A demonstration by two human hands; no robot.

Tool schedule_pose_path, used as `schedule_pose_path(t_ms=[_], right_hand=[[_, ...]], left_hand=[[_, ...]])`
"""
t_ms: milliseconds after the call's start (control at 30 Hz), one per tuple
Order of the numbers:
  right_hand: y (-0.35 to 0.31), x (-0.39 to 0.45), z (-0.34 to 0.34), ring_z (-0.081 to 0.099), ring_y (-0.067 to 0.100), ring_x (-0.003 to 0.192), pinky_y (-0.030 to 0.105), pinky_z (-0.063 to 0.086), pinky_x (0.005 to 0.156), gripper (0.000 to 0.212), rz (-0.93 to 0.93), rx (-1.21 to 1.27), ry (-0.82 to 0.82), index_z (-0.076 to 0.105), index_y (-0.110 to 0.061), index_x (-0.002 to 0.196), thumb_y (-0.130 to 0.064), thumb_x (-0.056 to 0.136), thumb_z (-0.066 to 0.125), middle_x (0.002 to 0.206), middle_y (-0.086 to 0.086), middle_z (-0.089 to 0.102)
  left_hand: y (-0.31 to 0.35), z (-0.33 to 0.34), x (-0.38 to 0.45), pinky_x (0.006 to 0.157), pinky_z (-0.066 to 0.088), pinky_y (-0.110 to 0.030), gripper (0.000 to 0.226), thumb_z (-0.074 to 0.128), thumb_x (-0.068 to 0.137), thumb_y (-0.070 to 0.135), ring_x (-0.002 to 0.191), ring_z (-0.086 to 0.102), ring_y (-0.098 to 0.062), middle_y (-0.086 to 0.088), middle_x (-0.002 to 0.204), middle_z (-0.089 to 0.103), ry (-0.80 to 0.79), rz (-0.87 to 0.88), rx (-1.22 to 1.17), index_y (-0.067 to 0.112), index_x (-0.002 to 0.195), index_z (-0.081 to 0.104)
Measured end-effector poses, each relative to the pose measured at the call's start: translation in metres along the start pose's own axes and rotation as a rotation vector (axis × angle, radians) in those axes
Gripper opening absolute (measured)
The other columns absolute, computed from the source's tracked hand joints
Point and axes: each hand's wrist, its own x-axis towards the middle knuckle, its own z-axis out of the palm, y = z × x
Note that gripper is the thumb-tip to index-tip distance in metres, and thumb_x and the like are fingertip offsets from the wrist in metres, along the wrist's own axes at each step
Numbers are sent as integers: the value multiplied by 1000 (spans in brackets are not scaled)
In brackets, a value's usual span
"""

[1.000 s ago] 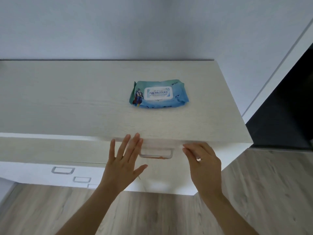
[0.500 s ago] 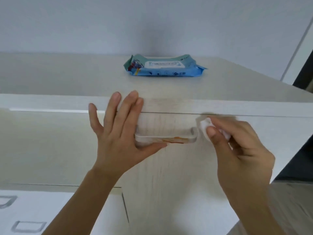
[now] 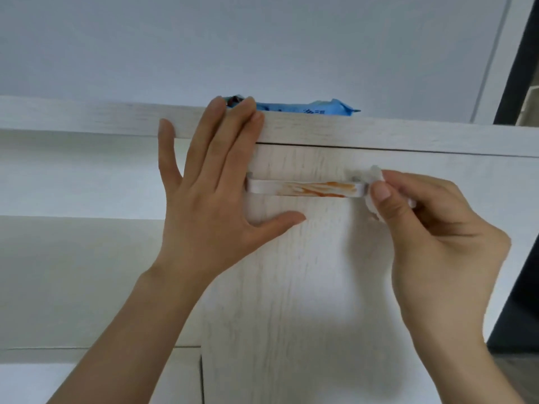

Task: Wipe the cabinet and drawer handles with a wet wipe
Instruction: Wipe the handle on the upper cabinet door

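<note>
Blue wipes pack (image 3: 303,109), label unreadable; left hand (image 3: 210,196) flat, right hand (image 3: 437,228) pinching wipe (image 3: 374,177) at stained handle (image 3: 306,189).

Single head-worn view, wide-angle, facing forward at a pale wood cabinet front (image 3: 291,287), very close, roughly level with its top edge. Handle (image 3: 303,189) sits mid-frame; both forearms enter from the bottom edge. Wall fills the upper third. No second view to share.

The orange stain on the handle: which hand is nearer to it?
Right. The right hand holds the wipe at the handle's stained right end; the left hand lies flat by the clean left end of the handle.
</note>
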Motion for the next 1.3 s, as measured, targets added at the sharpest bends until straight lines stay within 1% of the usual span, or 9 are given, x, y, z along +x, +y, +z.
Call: schedule_pose_path(t_ms=[167,300,400,500,600,700,900,1133,1300], right_hand=[[-6,-16,9,62,2,84,13,46,76,13,-116,-123,54,69,-24,93,-16,83,68,91,-7,67],[-3,-17,13,62,1,82,12,46,75,15,-54,-95,119,70,-22,93,-12,82,69,90,-3,67],[-6,-17,13,61,1,83,11,46,75,15,-110,-184,103,71,-16,96,-9,83,68,89,0,67],[-10,-11,8,62,5,78,15,47,73,12,-33,-91,162,71,-24,92,-19,82,68,87,-3,66],[-14,-7,8,63,19,76,20,51,71,10,54,-12,151,71,-29,88,-28,79,67,86,-3,65],[-13,-6,10,61,15,72,26,53,69,11,65,-75,77,71,-33,88,-29,80,65,81,-4,64],[-6,-9,5,54,-4,79,4,41,70,22,-209,-379,-22,68,-14,109,-17,88,63,88,-4,61],[-4,-9,7,53,-2,75,2,39,70,14,-332,-424,50,71,-10,98,-11,85,65,84,-3,62],[-6,-9,5,53,0,71,4,41,66,14,-307,-376,43,72,-11,97,-11,84,66,80,-2,60]], left_hand=[[0,1,-2,112,5,-55,92,51,83,71,138,27,-28,-14,145,39,17,-3,1,-2,137,42],[0,1,-2,112,5,-56,91,50,83,71,139,27,-28,-14,145,40,20,-7,-11,-2,137,43],[-1,2,-2,112,6,-57,90,50,83,71,139,27,-28,-14,145,40,28,-5,-9,-2,137,42],[-2,2,-3,112,6,-56,91,50,83,71,139,27,-28,-15,145,40,27,0,-3,-1,137,41],[-2,1,-3,113,5,-56,91,50,83,71,139,26,-28,-14,146,39,17,3,5,-2,138,41],[-2,1,-3,113,4,-55,92,50,83,71,139,26,-28,-14,146,38,16,5,12,-2,138,40],[-1,4,-3,113,3,-55,91,48,84,72,140,25,-28,-13,147,37,25,-4,9,-1,138,40],[-1,4,-3,113,5,-56,92,49,84,71,139,26,-28,-13,146,37,35,-3,14,-2,138,41],[0,3,-3,112,6,-56,91,48,84,71,139,26,-29,-14,146,38,36,-3,16,-2,138,41]])
